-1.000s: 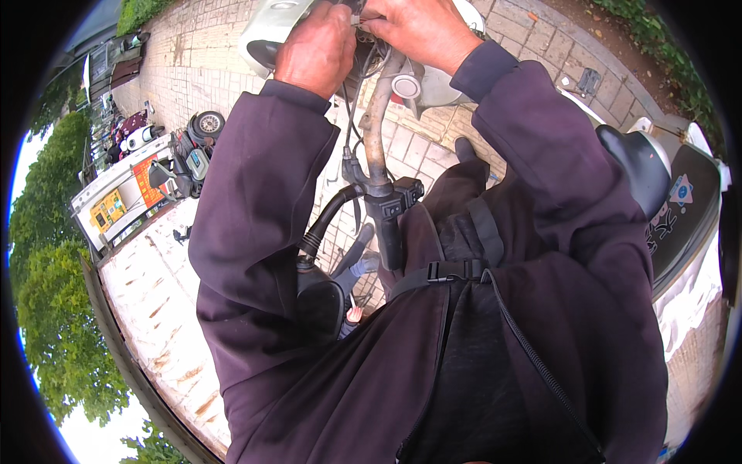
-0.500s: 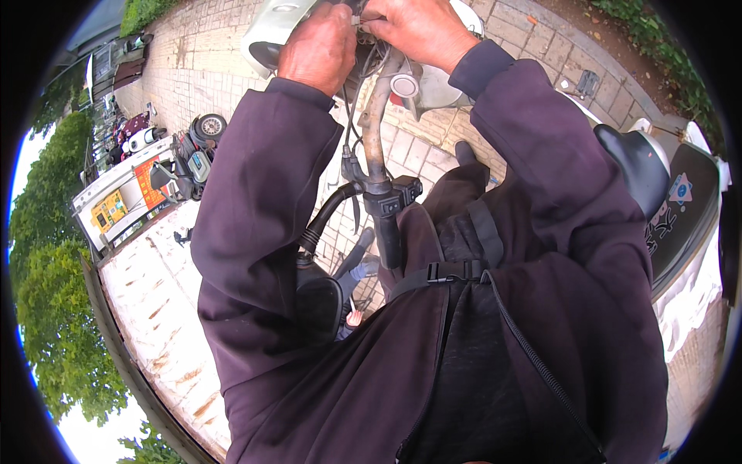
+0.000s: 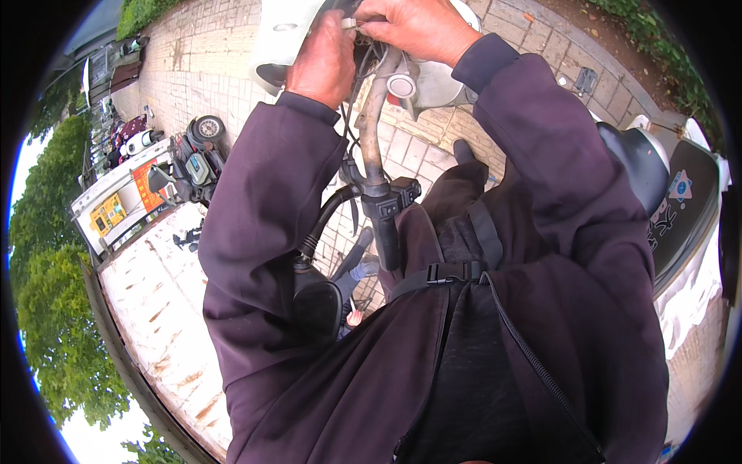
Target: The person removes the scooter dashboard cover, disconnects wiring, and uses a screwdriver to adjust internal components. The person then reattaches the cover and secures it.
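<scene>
At the top of the view, my left hand (image 3: 323,63) and my right hand (image 3: 423,31) meet over the opened front of a scooter. A small white plug connector (image 3: 348,23) sits between their fingertips, pinched from both sides. Dark wires (image 3: 357,100) run down below the hands, beside the bare, rusty handlebar (image 3: 376,124). A white body panel (image 3: 282,31) stands against my left hand. Under my right wrist is a round pale disc (image 3: 401,86) on a light housing. Parts of my left fingers are hidden behind the hand.
Nearer me, the handlebar carries a black switch block (image 3: 393,199) and a black mirror (image 3: 318,301). Another person's hand (image 3: 354,318) shows beyond it. A dark seat (image 3: 630,162) is at the right. Parked vehicles (image 3: 193,158) stand left on the paving, near a white tarp-like surface (image 3: 162,309).
The white panel and my left hand sit slightly further right and lower in the view. The white connector shows more clearly between my fingertips. Both hands stay close together.
</scene>
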A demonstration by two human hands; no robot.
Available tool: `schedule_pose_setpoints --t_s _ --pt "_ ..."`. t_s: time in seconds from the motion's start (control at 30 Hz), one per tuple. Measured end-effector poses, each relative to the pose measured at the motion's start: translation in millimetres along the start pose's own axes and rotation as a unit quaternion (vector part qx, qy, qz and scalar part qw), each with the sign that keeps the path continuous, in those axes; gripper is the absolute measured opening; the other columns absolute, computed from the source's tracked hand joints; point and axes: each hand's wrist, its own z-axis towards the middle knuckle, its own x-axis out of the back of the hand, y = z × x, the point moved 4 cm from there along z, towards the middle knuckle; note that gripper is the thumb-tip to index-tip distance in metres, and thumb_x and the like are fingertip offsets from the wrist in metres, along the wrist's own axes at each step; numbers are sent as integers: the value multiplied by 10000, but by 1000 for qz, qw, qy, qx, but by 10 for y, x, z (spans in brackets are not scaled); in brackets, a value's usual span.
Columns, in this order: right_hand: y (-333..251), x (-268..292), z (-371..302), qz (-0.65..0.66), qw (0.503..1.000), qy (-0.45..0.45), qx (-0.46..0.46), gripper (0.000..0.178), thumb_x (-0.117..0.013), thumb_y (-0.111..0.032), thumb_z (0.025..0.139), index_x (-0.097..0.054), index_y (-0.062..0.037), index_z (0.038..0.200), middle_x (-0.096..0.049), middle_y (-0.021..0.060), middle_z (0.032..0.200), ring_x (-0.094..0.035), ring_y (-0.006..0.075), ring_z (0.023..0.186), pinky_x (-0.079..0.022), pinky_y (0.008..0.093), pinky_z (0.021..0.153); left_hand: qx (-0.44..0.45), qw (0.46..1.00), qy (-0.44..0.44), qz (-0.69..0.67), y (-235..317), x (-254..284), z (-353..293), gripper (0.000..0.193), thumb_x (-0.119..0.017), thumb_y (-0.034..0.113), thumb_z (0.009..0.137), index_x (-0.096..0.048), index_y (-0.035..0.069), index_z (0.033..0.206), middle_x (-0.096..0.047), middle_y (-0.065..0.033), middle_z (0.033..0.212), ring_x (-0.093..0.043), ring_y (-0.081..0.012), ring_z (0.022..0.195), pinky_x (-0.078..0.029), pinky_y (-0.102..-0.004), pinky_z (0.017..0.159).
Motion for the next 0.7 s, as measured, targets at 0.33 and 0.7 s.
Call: schedule_pose_setpoints --t_s 0.33,0.7 --pt "24 35 34 11 999 -28 22 161 -661 -209 830 -706 -54 820 -668 166 793 -672 385 786 -525 492 701 34 989 -94 -105 15 80 35 190 -587 101 996 -563 49 1177 -637 -220 1023 -646 -434 989 -524 -468 822" --pt "39 5 7 20 999 1 42 159 -664 -198 832 -716 -48 833 -656 150 789 -662 375 778 -523 483 698 57 987 -111 -99 8 89 59 194 -597 125 994 -568 72 1179 -653 -192 1038 -657 -409 1002 -527 -448 844"
